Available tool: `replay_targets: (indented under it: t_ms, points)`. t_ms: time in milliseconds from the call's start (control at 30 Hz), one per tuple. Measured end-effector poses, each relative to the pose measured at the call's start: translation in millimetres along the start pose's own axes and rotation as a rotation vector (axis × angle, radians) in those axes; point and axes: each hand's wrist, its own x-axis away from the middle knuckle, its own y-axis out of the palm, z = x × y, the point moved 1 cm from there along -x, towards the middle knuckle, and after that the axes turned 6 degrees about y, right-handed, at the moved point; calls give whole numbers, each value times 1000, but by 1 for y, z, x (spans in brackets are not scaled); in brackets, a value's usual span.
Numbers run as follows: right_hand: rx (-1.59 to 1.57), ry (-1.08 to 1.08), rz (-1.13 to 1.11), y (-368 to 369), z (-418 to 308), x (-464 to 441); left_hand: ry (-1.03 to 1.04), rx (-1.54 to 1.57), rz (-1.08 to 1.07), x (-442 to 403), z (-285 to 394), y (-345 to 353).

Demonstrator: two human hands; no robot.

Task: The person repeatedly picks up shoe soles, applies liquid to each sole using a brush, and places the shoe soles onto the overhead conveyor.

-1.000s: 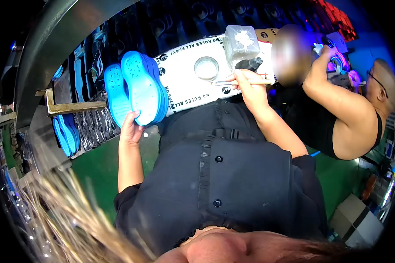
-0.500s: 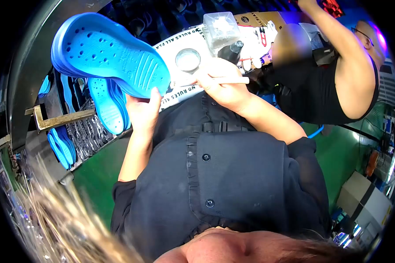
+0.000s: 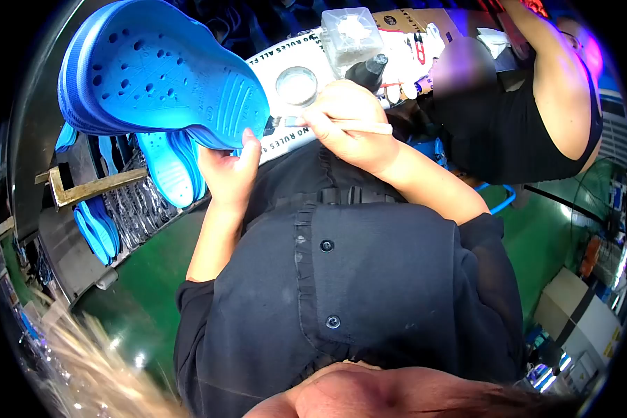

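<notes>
At the far left, a metal bracket (image 3: 104,187) juts out, and beside it a second blue stack (image 3: 167,174) lies below the raised work. Above that, the stack of blue soles (image 3: 167,76) is held up in the air, gripped by the left hand (image 3: 228,167) at its narrow, ridged end, thumb on the top face and fingers beneath. It looks like light, springy foam: easy to lift, hard to break, apt to flex or slide layer on layer, so a pinch across all the layers at the edge should suit it best. Next comes a flat brush (image 3: 294,121), its bristles at the soles' right edge; whether they touch is hard to tell. The right hand (image 3: 352,132) has its fingers closed round the slim, rigid handle, near a round dish (image 3: 279,83).
</notes>
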Motion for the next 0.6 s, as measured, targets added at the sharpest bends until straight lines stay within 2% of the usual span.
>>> replay_targets:
  t_ms: [167,400,600]
  points:
    - [23,4,-62,5,1,-2,-15,18,-2,1,4,2]
    - [12,9,33,3,4,0,72,-9,-13,1,-2,2]
    - [28,-8,-62,6,2,2,34,41,50,1,-1,4]
